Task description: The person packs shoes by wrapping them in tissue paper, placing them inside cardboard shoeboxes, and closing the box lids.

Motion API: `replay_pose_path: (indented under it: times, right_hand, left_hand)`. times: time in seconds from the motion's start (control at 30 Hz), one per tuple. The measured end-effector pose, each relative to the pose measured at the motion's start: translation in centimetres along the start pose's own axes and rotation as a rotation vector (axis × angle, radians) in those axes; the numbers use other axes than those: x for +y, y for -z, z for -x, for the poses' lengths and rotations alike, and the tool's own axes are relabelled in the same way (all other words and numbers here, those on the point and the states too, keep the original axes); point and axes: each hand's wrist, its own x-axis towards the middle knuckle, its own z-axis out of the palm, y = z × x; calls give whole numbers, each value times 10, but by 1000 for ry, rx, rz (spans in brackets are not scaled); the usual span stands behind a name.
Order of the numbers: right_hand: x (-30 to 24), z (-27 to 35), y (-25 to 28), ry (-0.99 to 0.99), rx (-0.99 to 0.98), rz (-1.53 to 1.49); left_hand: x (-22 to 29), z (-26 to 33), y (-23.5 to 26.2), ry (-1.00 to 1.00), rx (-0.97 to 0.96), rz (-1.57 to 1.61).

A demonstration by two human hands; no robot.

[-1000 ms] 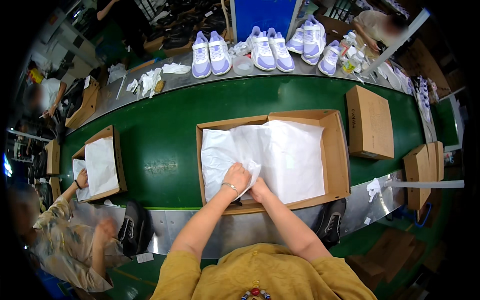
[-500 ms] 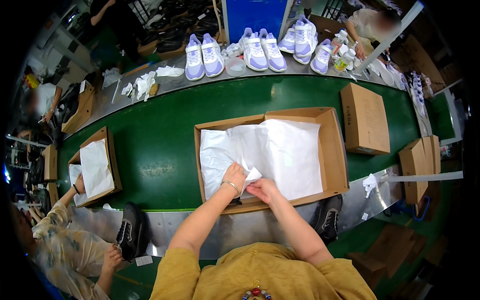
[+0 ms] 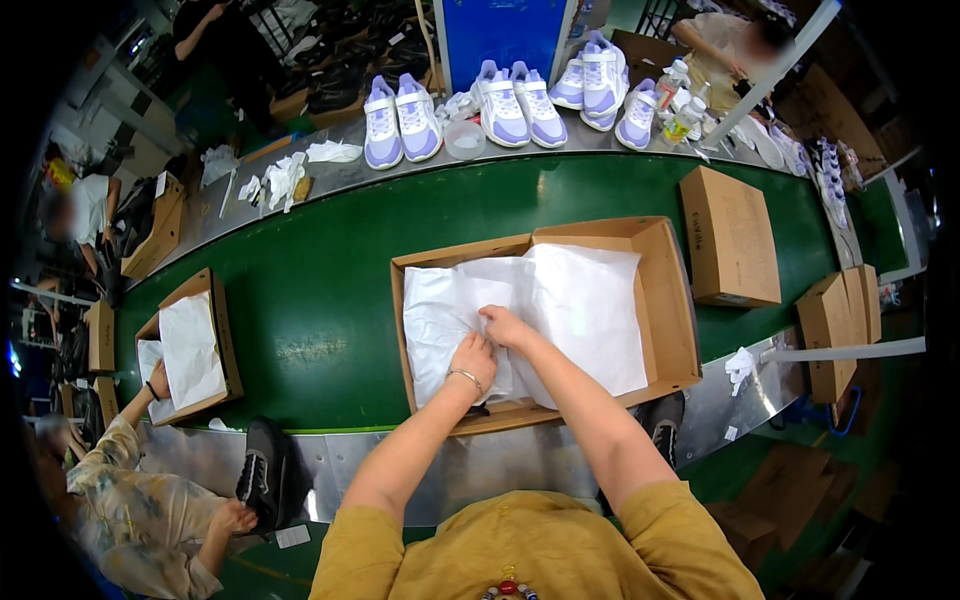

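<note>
An open brown shoebox (image 3: 678, 300) lies before me, lined with white wrapping paper (image 3: 585, 320). Over its left half the paper is rumpled and covers something; a small dark bit peeks out at the near edge, its kind hidden. On that rumpled paper my left hand (image 3: 472, 363), with a bangle at the wrist, is closed with fingers bent on a fold. Just beyond and to the right, my right hand (image 3: 507, 328) pinches the paper with thumb and forefinger together. A black lace-up shoe (image 3: 662, 425) rests on the metal edge by my right forearm.
The box rests on a green belt (image 3: 310, 330). At right stands a closed shoebox (image 3: 730, 238). A co-worker's hand (image 3: 160, 380) is in another lined box (image 3: 225, 340) at left, near a black shoe (image 3: 265, 470). Purple-white sneakers (image 3: 505, 105) line the far ledge.
My right hand has moved up and left, farther over the rumpled paper. The raised paper corner between my hands now lies flatter. My left hand has shifted slightly.
</note>
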Motion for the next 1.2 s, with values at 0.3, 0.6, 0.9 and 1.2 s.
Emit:
replay_pose_path:
  times: [0.3, 0.6, 0.9, 1.2]
  right_hand:
    - [-7, 9, 24, 300, 301, 155]
    - [21, 313, 142, 259, 894, 81]
    - [145, 436, 101, -383, 723, -634]
    - [154, 397, 71, -235, 795, -617]
  left_hand:
    - [11, -4, 27, -12, -127, 21]
    - [12, -14, 14, -6, -216, -147]
    - [19, -13, 29, 29, -154, -120]
    - [16, -20, 13, 3, -72, -115]
